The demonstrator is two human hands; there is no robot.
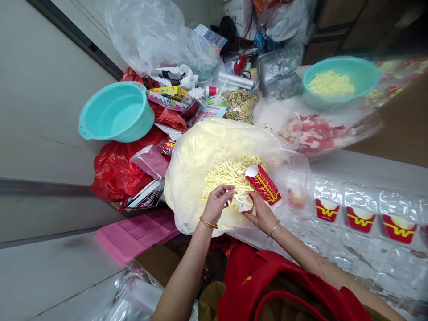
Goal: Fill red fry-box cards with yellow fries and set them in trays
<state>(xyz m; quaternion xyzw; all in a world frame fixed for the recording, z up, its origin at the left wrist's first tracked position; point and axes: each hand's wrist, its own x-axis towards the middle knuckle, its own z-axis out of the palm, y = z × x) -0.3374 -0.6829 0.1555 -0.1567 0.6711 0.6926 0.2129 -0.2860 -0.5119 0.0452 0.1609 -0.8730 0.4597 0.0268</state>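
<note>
My left hand (219, 203) is closed, its fingers pinching a few pale yellow fry-shaped sticks at the mouth of a small fry carton. My right hand (262, 214) grips that fry carton (245, 206), its white inside facing me and several sticks showing in it. Both hands are over a large translucent plastic bag (187, 178) lying open, with a heap of loose yellow fry-shaped sticks (230, 174) inside. On the bag's right side, just beyond my right hand, leans a nested stack of red and yellow fry cartons (264, 183).
A turquoise basin (117, 111) stands at left, above a red plastic bag (117, 169). Another turquoise basin (341, 82) holds yellow sticks at back right. Clear plastic trays (361, 196) with red cartons line the right. A bag of red and white pieces (317, 131) lies behind.
</note>
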